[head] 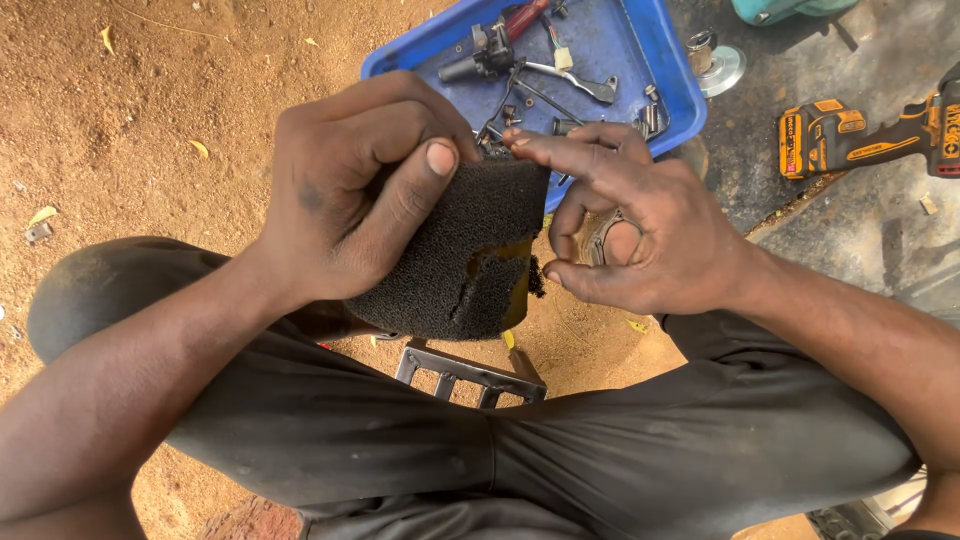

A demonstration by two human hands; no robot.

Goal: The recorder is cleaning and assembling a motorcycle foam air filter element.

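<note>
Our left hand (pixel 350 190) clamps a torn black foam block (pixel 465 255) between thumb and fingers above our lap. Our right hand (pixel 625 225) touches its top edge with fingertips, other fingers curled. Beyond lies a blue tray (pixel 600 45) of small metal parts on the dirt ground (pixel 150 100).

Your ground (pixel 150 110) is bare dirt: far off lie a blue tray (pixel 640 60) and, right, a drill (pixel 860 135)

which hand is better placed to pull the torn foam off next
Right, probably. The left hand already grips the black foam around its body, steadying it. The right hand has free fingers touching the foam's top edge, near the tear.
</note>
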